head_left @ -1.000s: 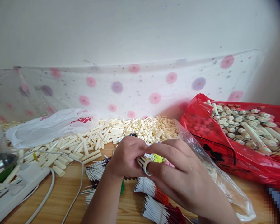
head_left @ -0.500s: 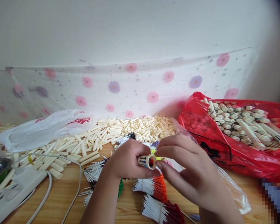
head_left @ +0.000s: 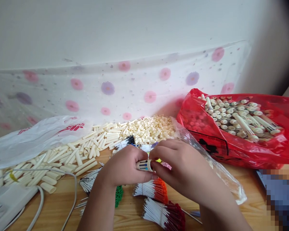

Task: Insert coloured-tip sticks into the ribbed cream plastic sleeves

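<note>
My left hand [head_left: 125, 165] is closed around a cream multicolour pen barrel [head_left: 143, 165] with dark and blue slider strips in its slots. The open end of the barrel points right, and the fingertips of my right hand [head_left: 183, 170] are closed on that end, covering its mouth. Below the hands lie bundled pen refills with white stems: an orange-ended bundle [head_left: 159, 191], a dark red-ended bundle [head_left: 174, 215] and a green-ended bundle [head_left: 118, 195] partly behind my left forearm. A black-ended bundle [head_left: 127, 141] lies beyond my left hand.
Loose cream tubes [head_left: 72, 157] and a heap of short slotted pieces [head_left: 149, 128] spread along the back. A red bag [head_left: 202, 147] of pen bodies [head_left: 245, 126] sits at right. At left are a power strip [head_left: 14, 205], cables and a white plastic bag [head_left: 40, 134].
My right fingers have closed onto the barrel's open end, which showed red inside before. The barrel has turned more side-on. The whole view has shifted slightly.
</note>
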The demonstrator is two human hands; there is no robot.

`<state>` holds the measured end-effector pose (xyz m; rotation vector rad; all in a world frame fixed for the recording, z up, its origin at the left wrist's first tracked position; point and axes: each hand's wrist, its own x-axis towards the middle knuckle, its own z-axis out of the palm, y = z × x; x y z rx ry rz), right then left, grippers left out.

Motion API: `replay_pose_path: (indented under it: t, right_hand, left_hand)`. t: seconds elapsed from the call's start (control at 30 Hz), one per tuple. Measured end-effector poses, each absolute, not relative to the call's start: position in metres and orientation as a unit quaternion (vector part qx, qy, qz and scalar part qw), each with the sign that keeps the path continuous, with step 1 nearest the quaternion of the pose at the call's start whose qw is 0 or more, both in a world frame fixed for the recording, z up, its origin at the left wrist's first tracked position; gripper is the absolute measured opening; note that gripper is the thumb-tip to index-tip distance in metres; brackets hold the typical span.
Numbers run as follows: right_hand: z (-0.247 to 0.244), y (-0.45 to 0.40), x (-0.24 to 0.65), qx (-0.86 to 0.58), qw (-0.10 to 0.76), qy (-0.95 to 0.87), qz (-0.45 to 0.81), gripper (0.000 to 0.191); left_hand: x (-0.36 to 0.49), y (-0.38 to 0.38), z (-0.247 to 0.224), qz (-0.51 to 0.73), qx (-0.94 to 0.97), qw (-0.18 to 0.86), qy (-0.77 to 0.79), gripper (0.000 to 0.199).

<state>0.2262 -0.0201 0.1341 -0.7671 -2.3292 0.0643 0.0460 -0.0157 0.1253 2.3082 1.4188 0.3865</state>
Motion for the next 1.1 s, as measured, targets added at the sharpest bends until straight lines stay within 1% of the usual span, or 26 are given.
replay_pose_path:
  t: [0.17,0.23,0.37,0.43,0.5,0.63,0.77,0.9,1.1]
  right_hand:
    - [0.133,-0.019,0.225,-0.3,0.326,-0.896,-0.015,0.013]
    - [0.133,-0.019,0.225,-0.294,0.332,-0.896,-0.012,0.013]
    - [0.135,-0.02,0.231,-0.252,0.4,-0.881,0.03,0.01]
    - [0.136,-0.021,0.235,-0.216,0.438,-0.872,0.033,0.008]
    - [0.137,-0.021,0.238,-0.177,0.458,-0.871,0.023,0.008]
    - [0.139,-0.021,0.239,-0.136,0.444,-0.886,-0.003,0.008]
    - [0.139,-0.022,0.236,-0.113,0.431,-0.895,-0.03,0.011]
    - [0.138,-0.025,0.233,-0.128,0.42,-0.897,-0.048,0.012]
    - [0.138,-0.027,0.225,-0.169,0.406,-0.895,-0.079,0.012]
  left_hand:
    - [0.047,-0.015,0.124,0.155,0.834,0.176,0.5,0.022]
    - [0.046,-0.015,0.123,0.171,0.838,0.159,0.493,0.021]
    - [0.046,-0.017,0.124,0.231,0.861,0.11,0.439,0.018]
    - [0.046,-0.017,0.125,0.279,0.869,0.065,0.404,0.02]
    - [0.046,-0.017,0.125,0.324,0.873,0.018,0.364,0.021]
    - [0.046,-0.016,0.125,0.373,0.881,-0.039,0.288,0.02]
    - [0.047,-0.018,0.126,0.397,0.875,-0.069,0.268,0.016]
    - [0.049,-0.019,0.127,0.399,0.874,-0.076,0.268,0.014]
    - [0.049,-0.018,0.127,0.384,0.88,-0.054,0.275,0.012]
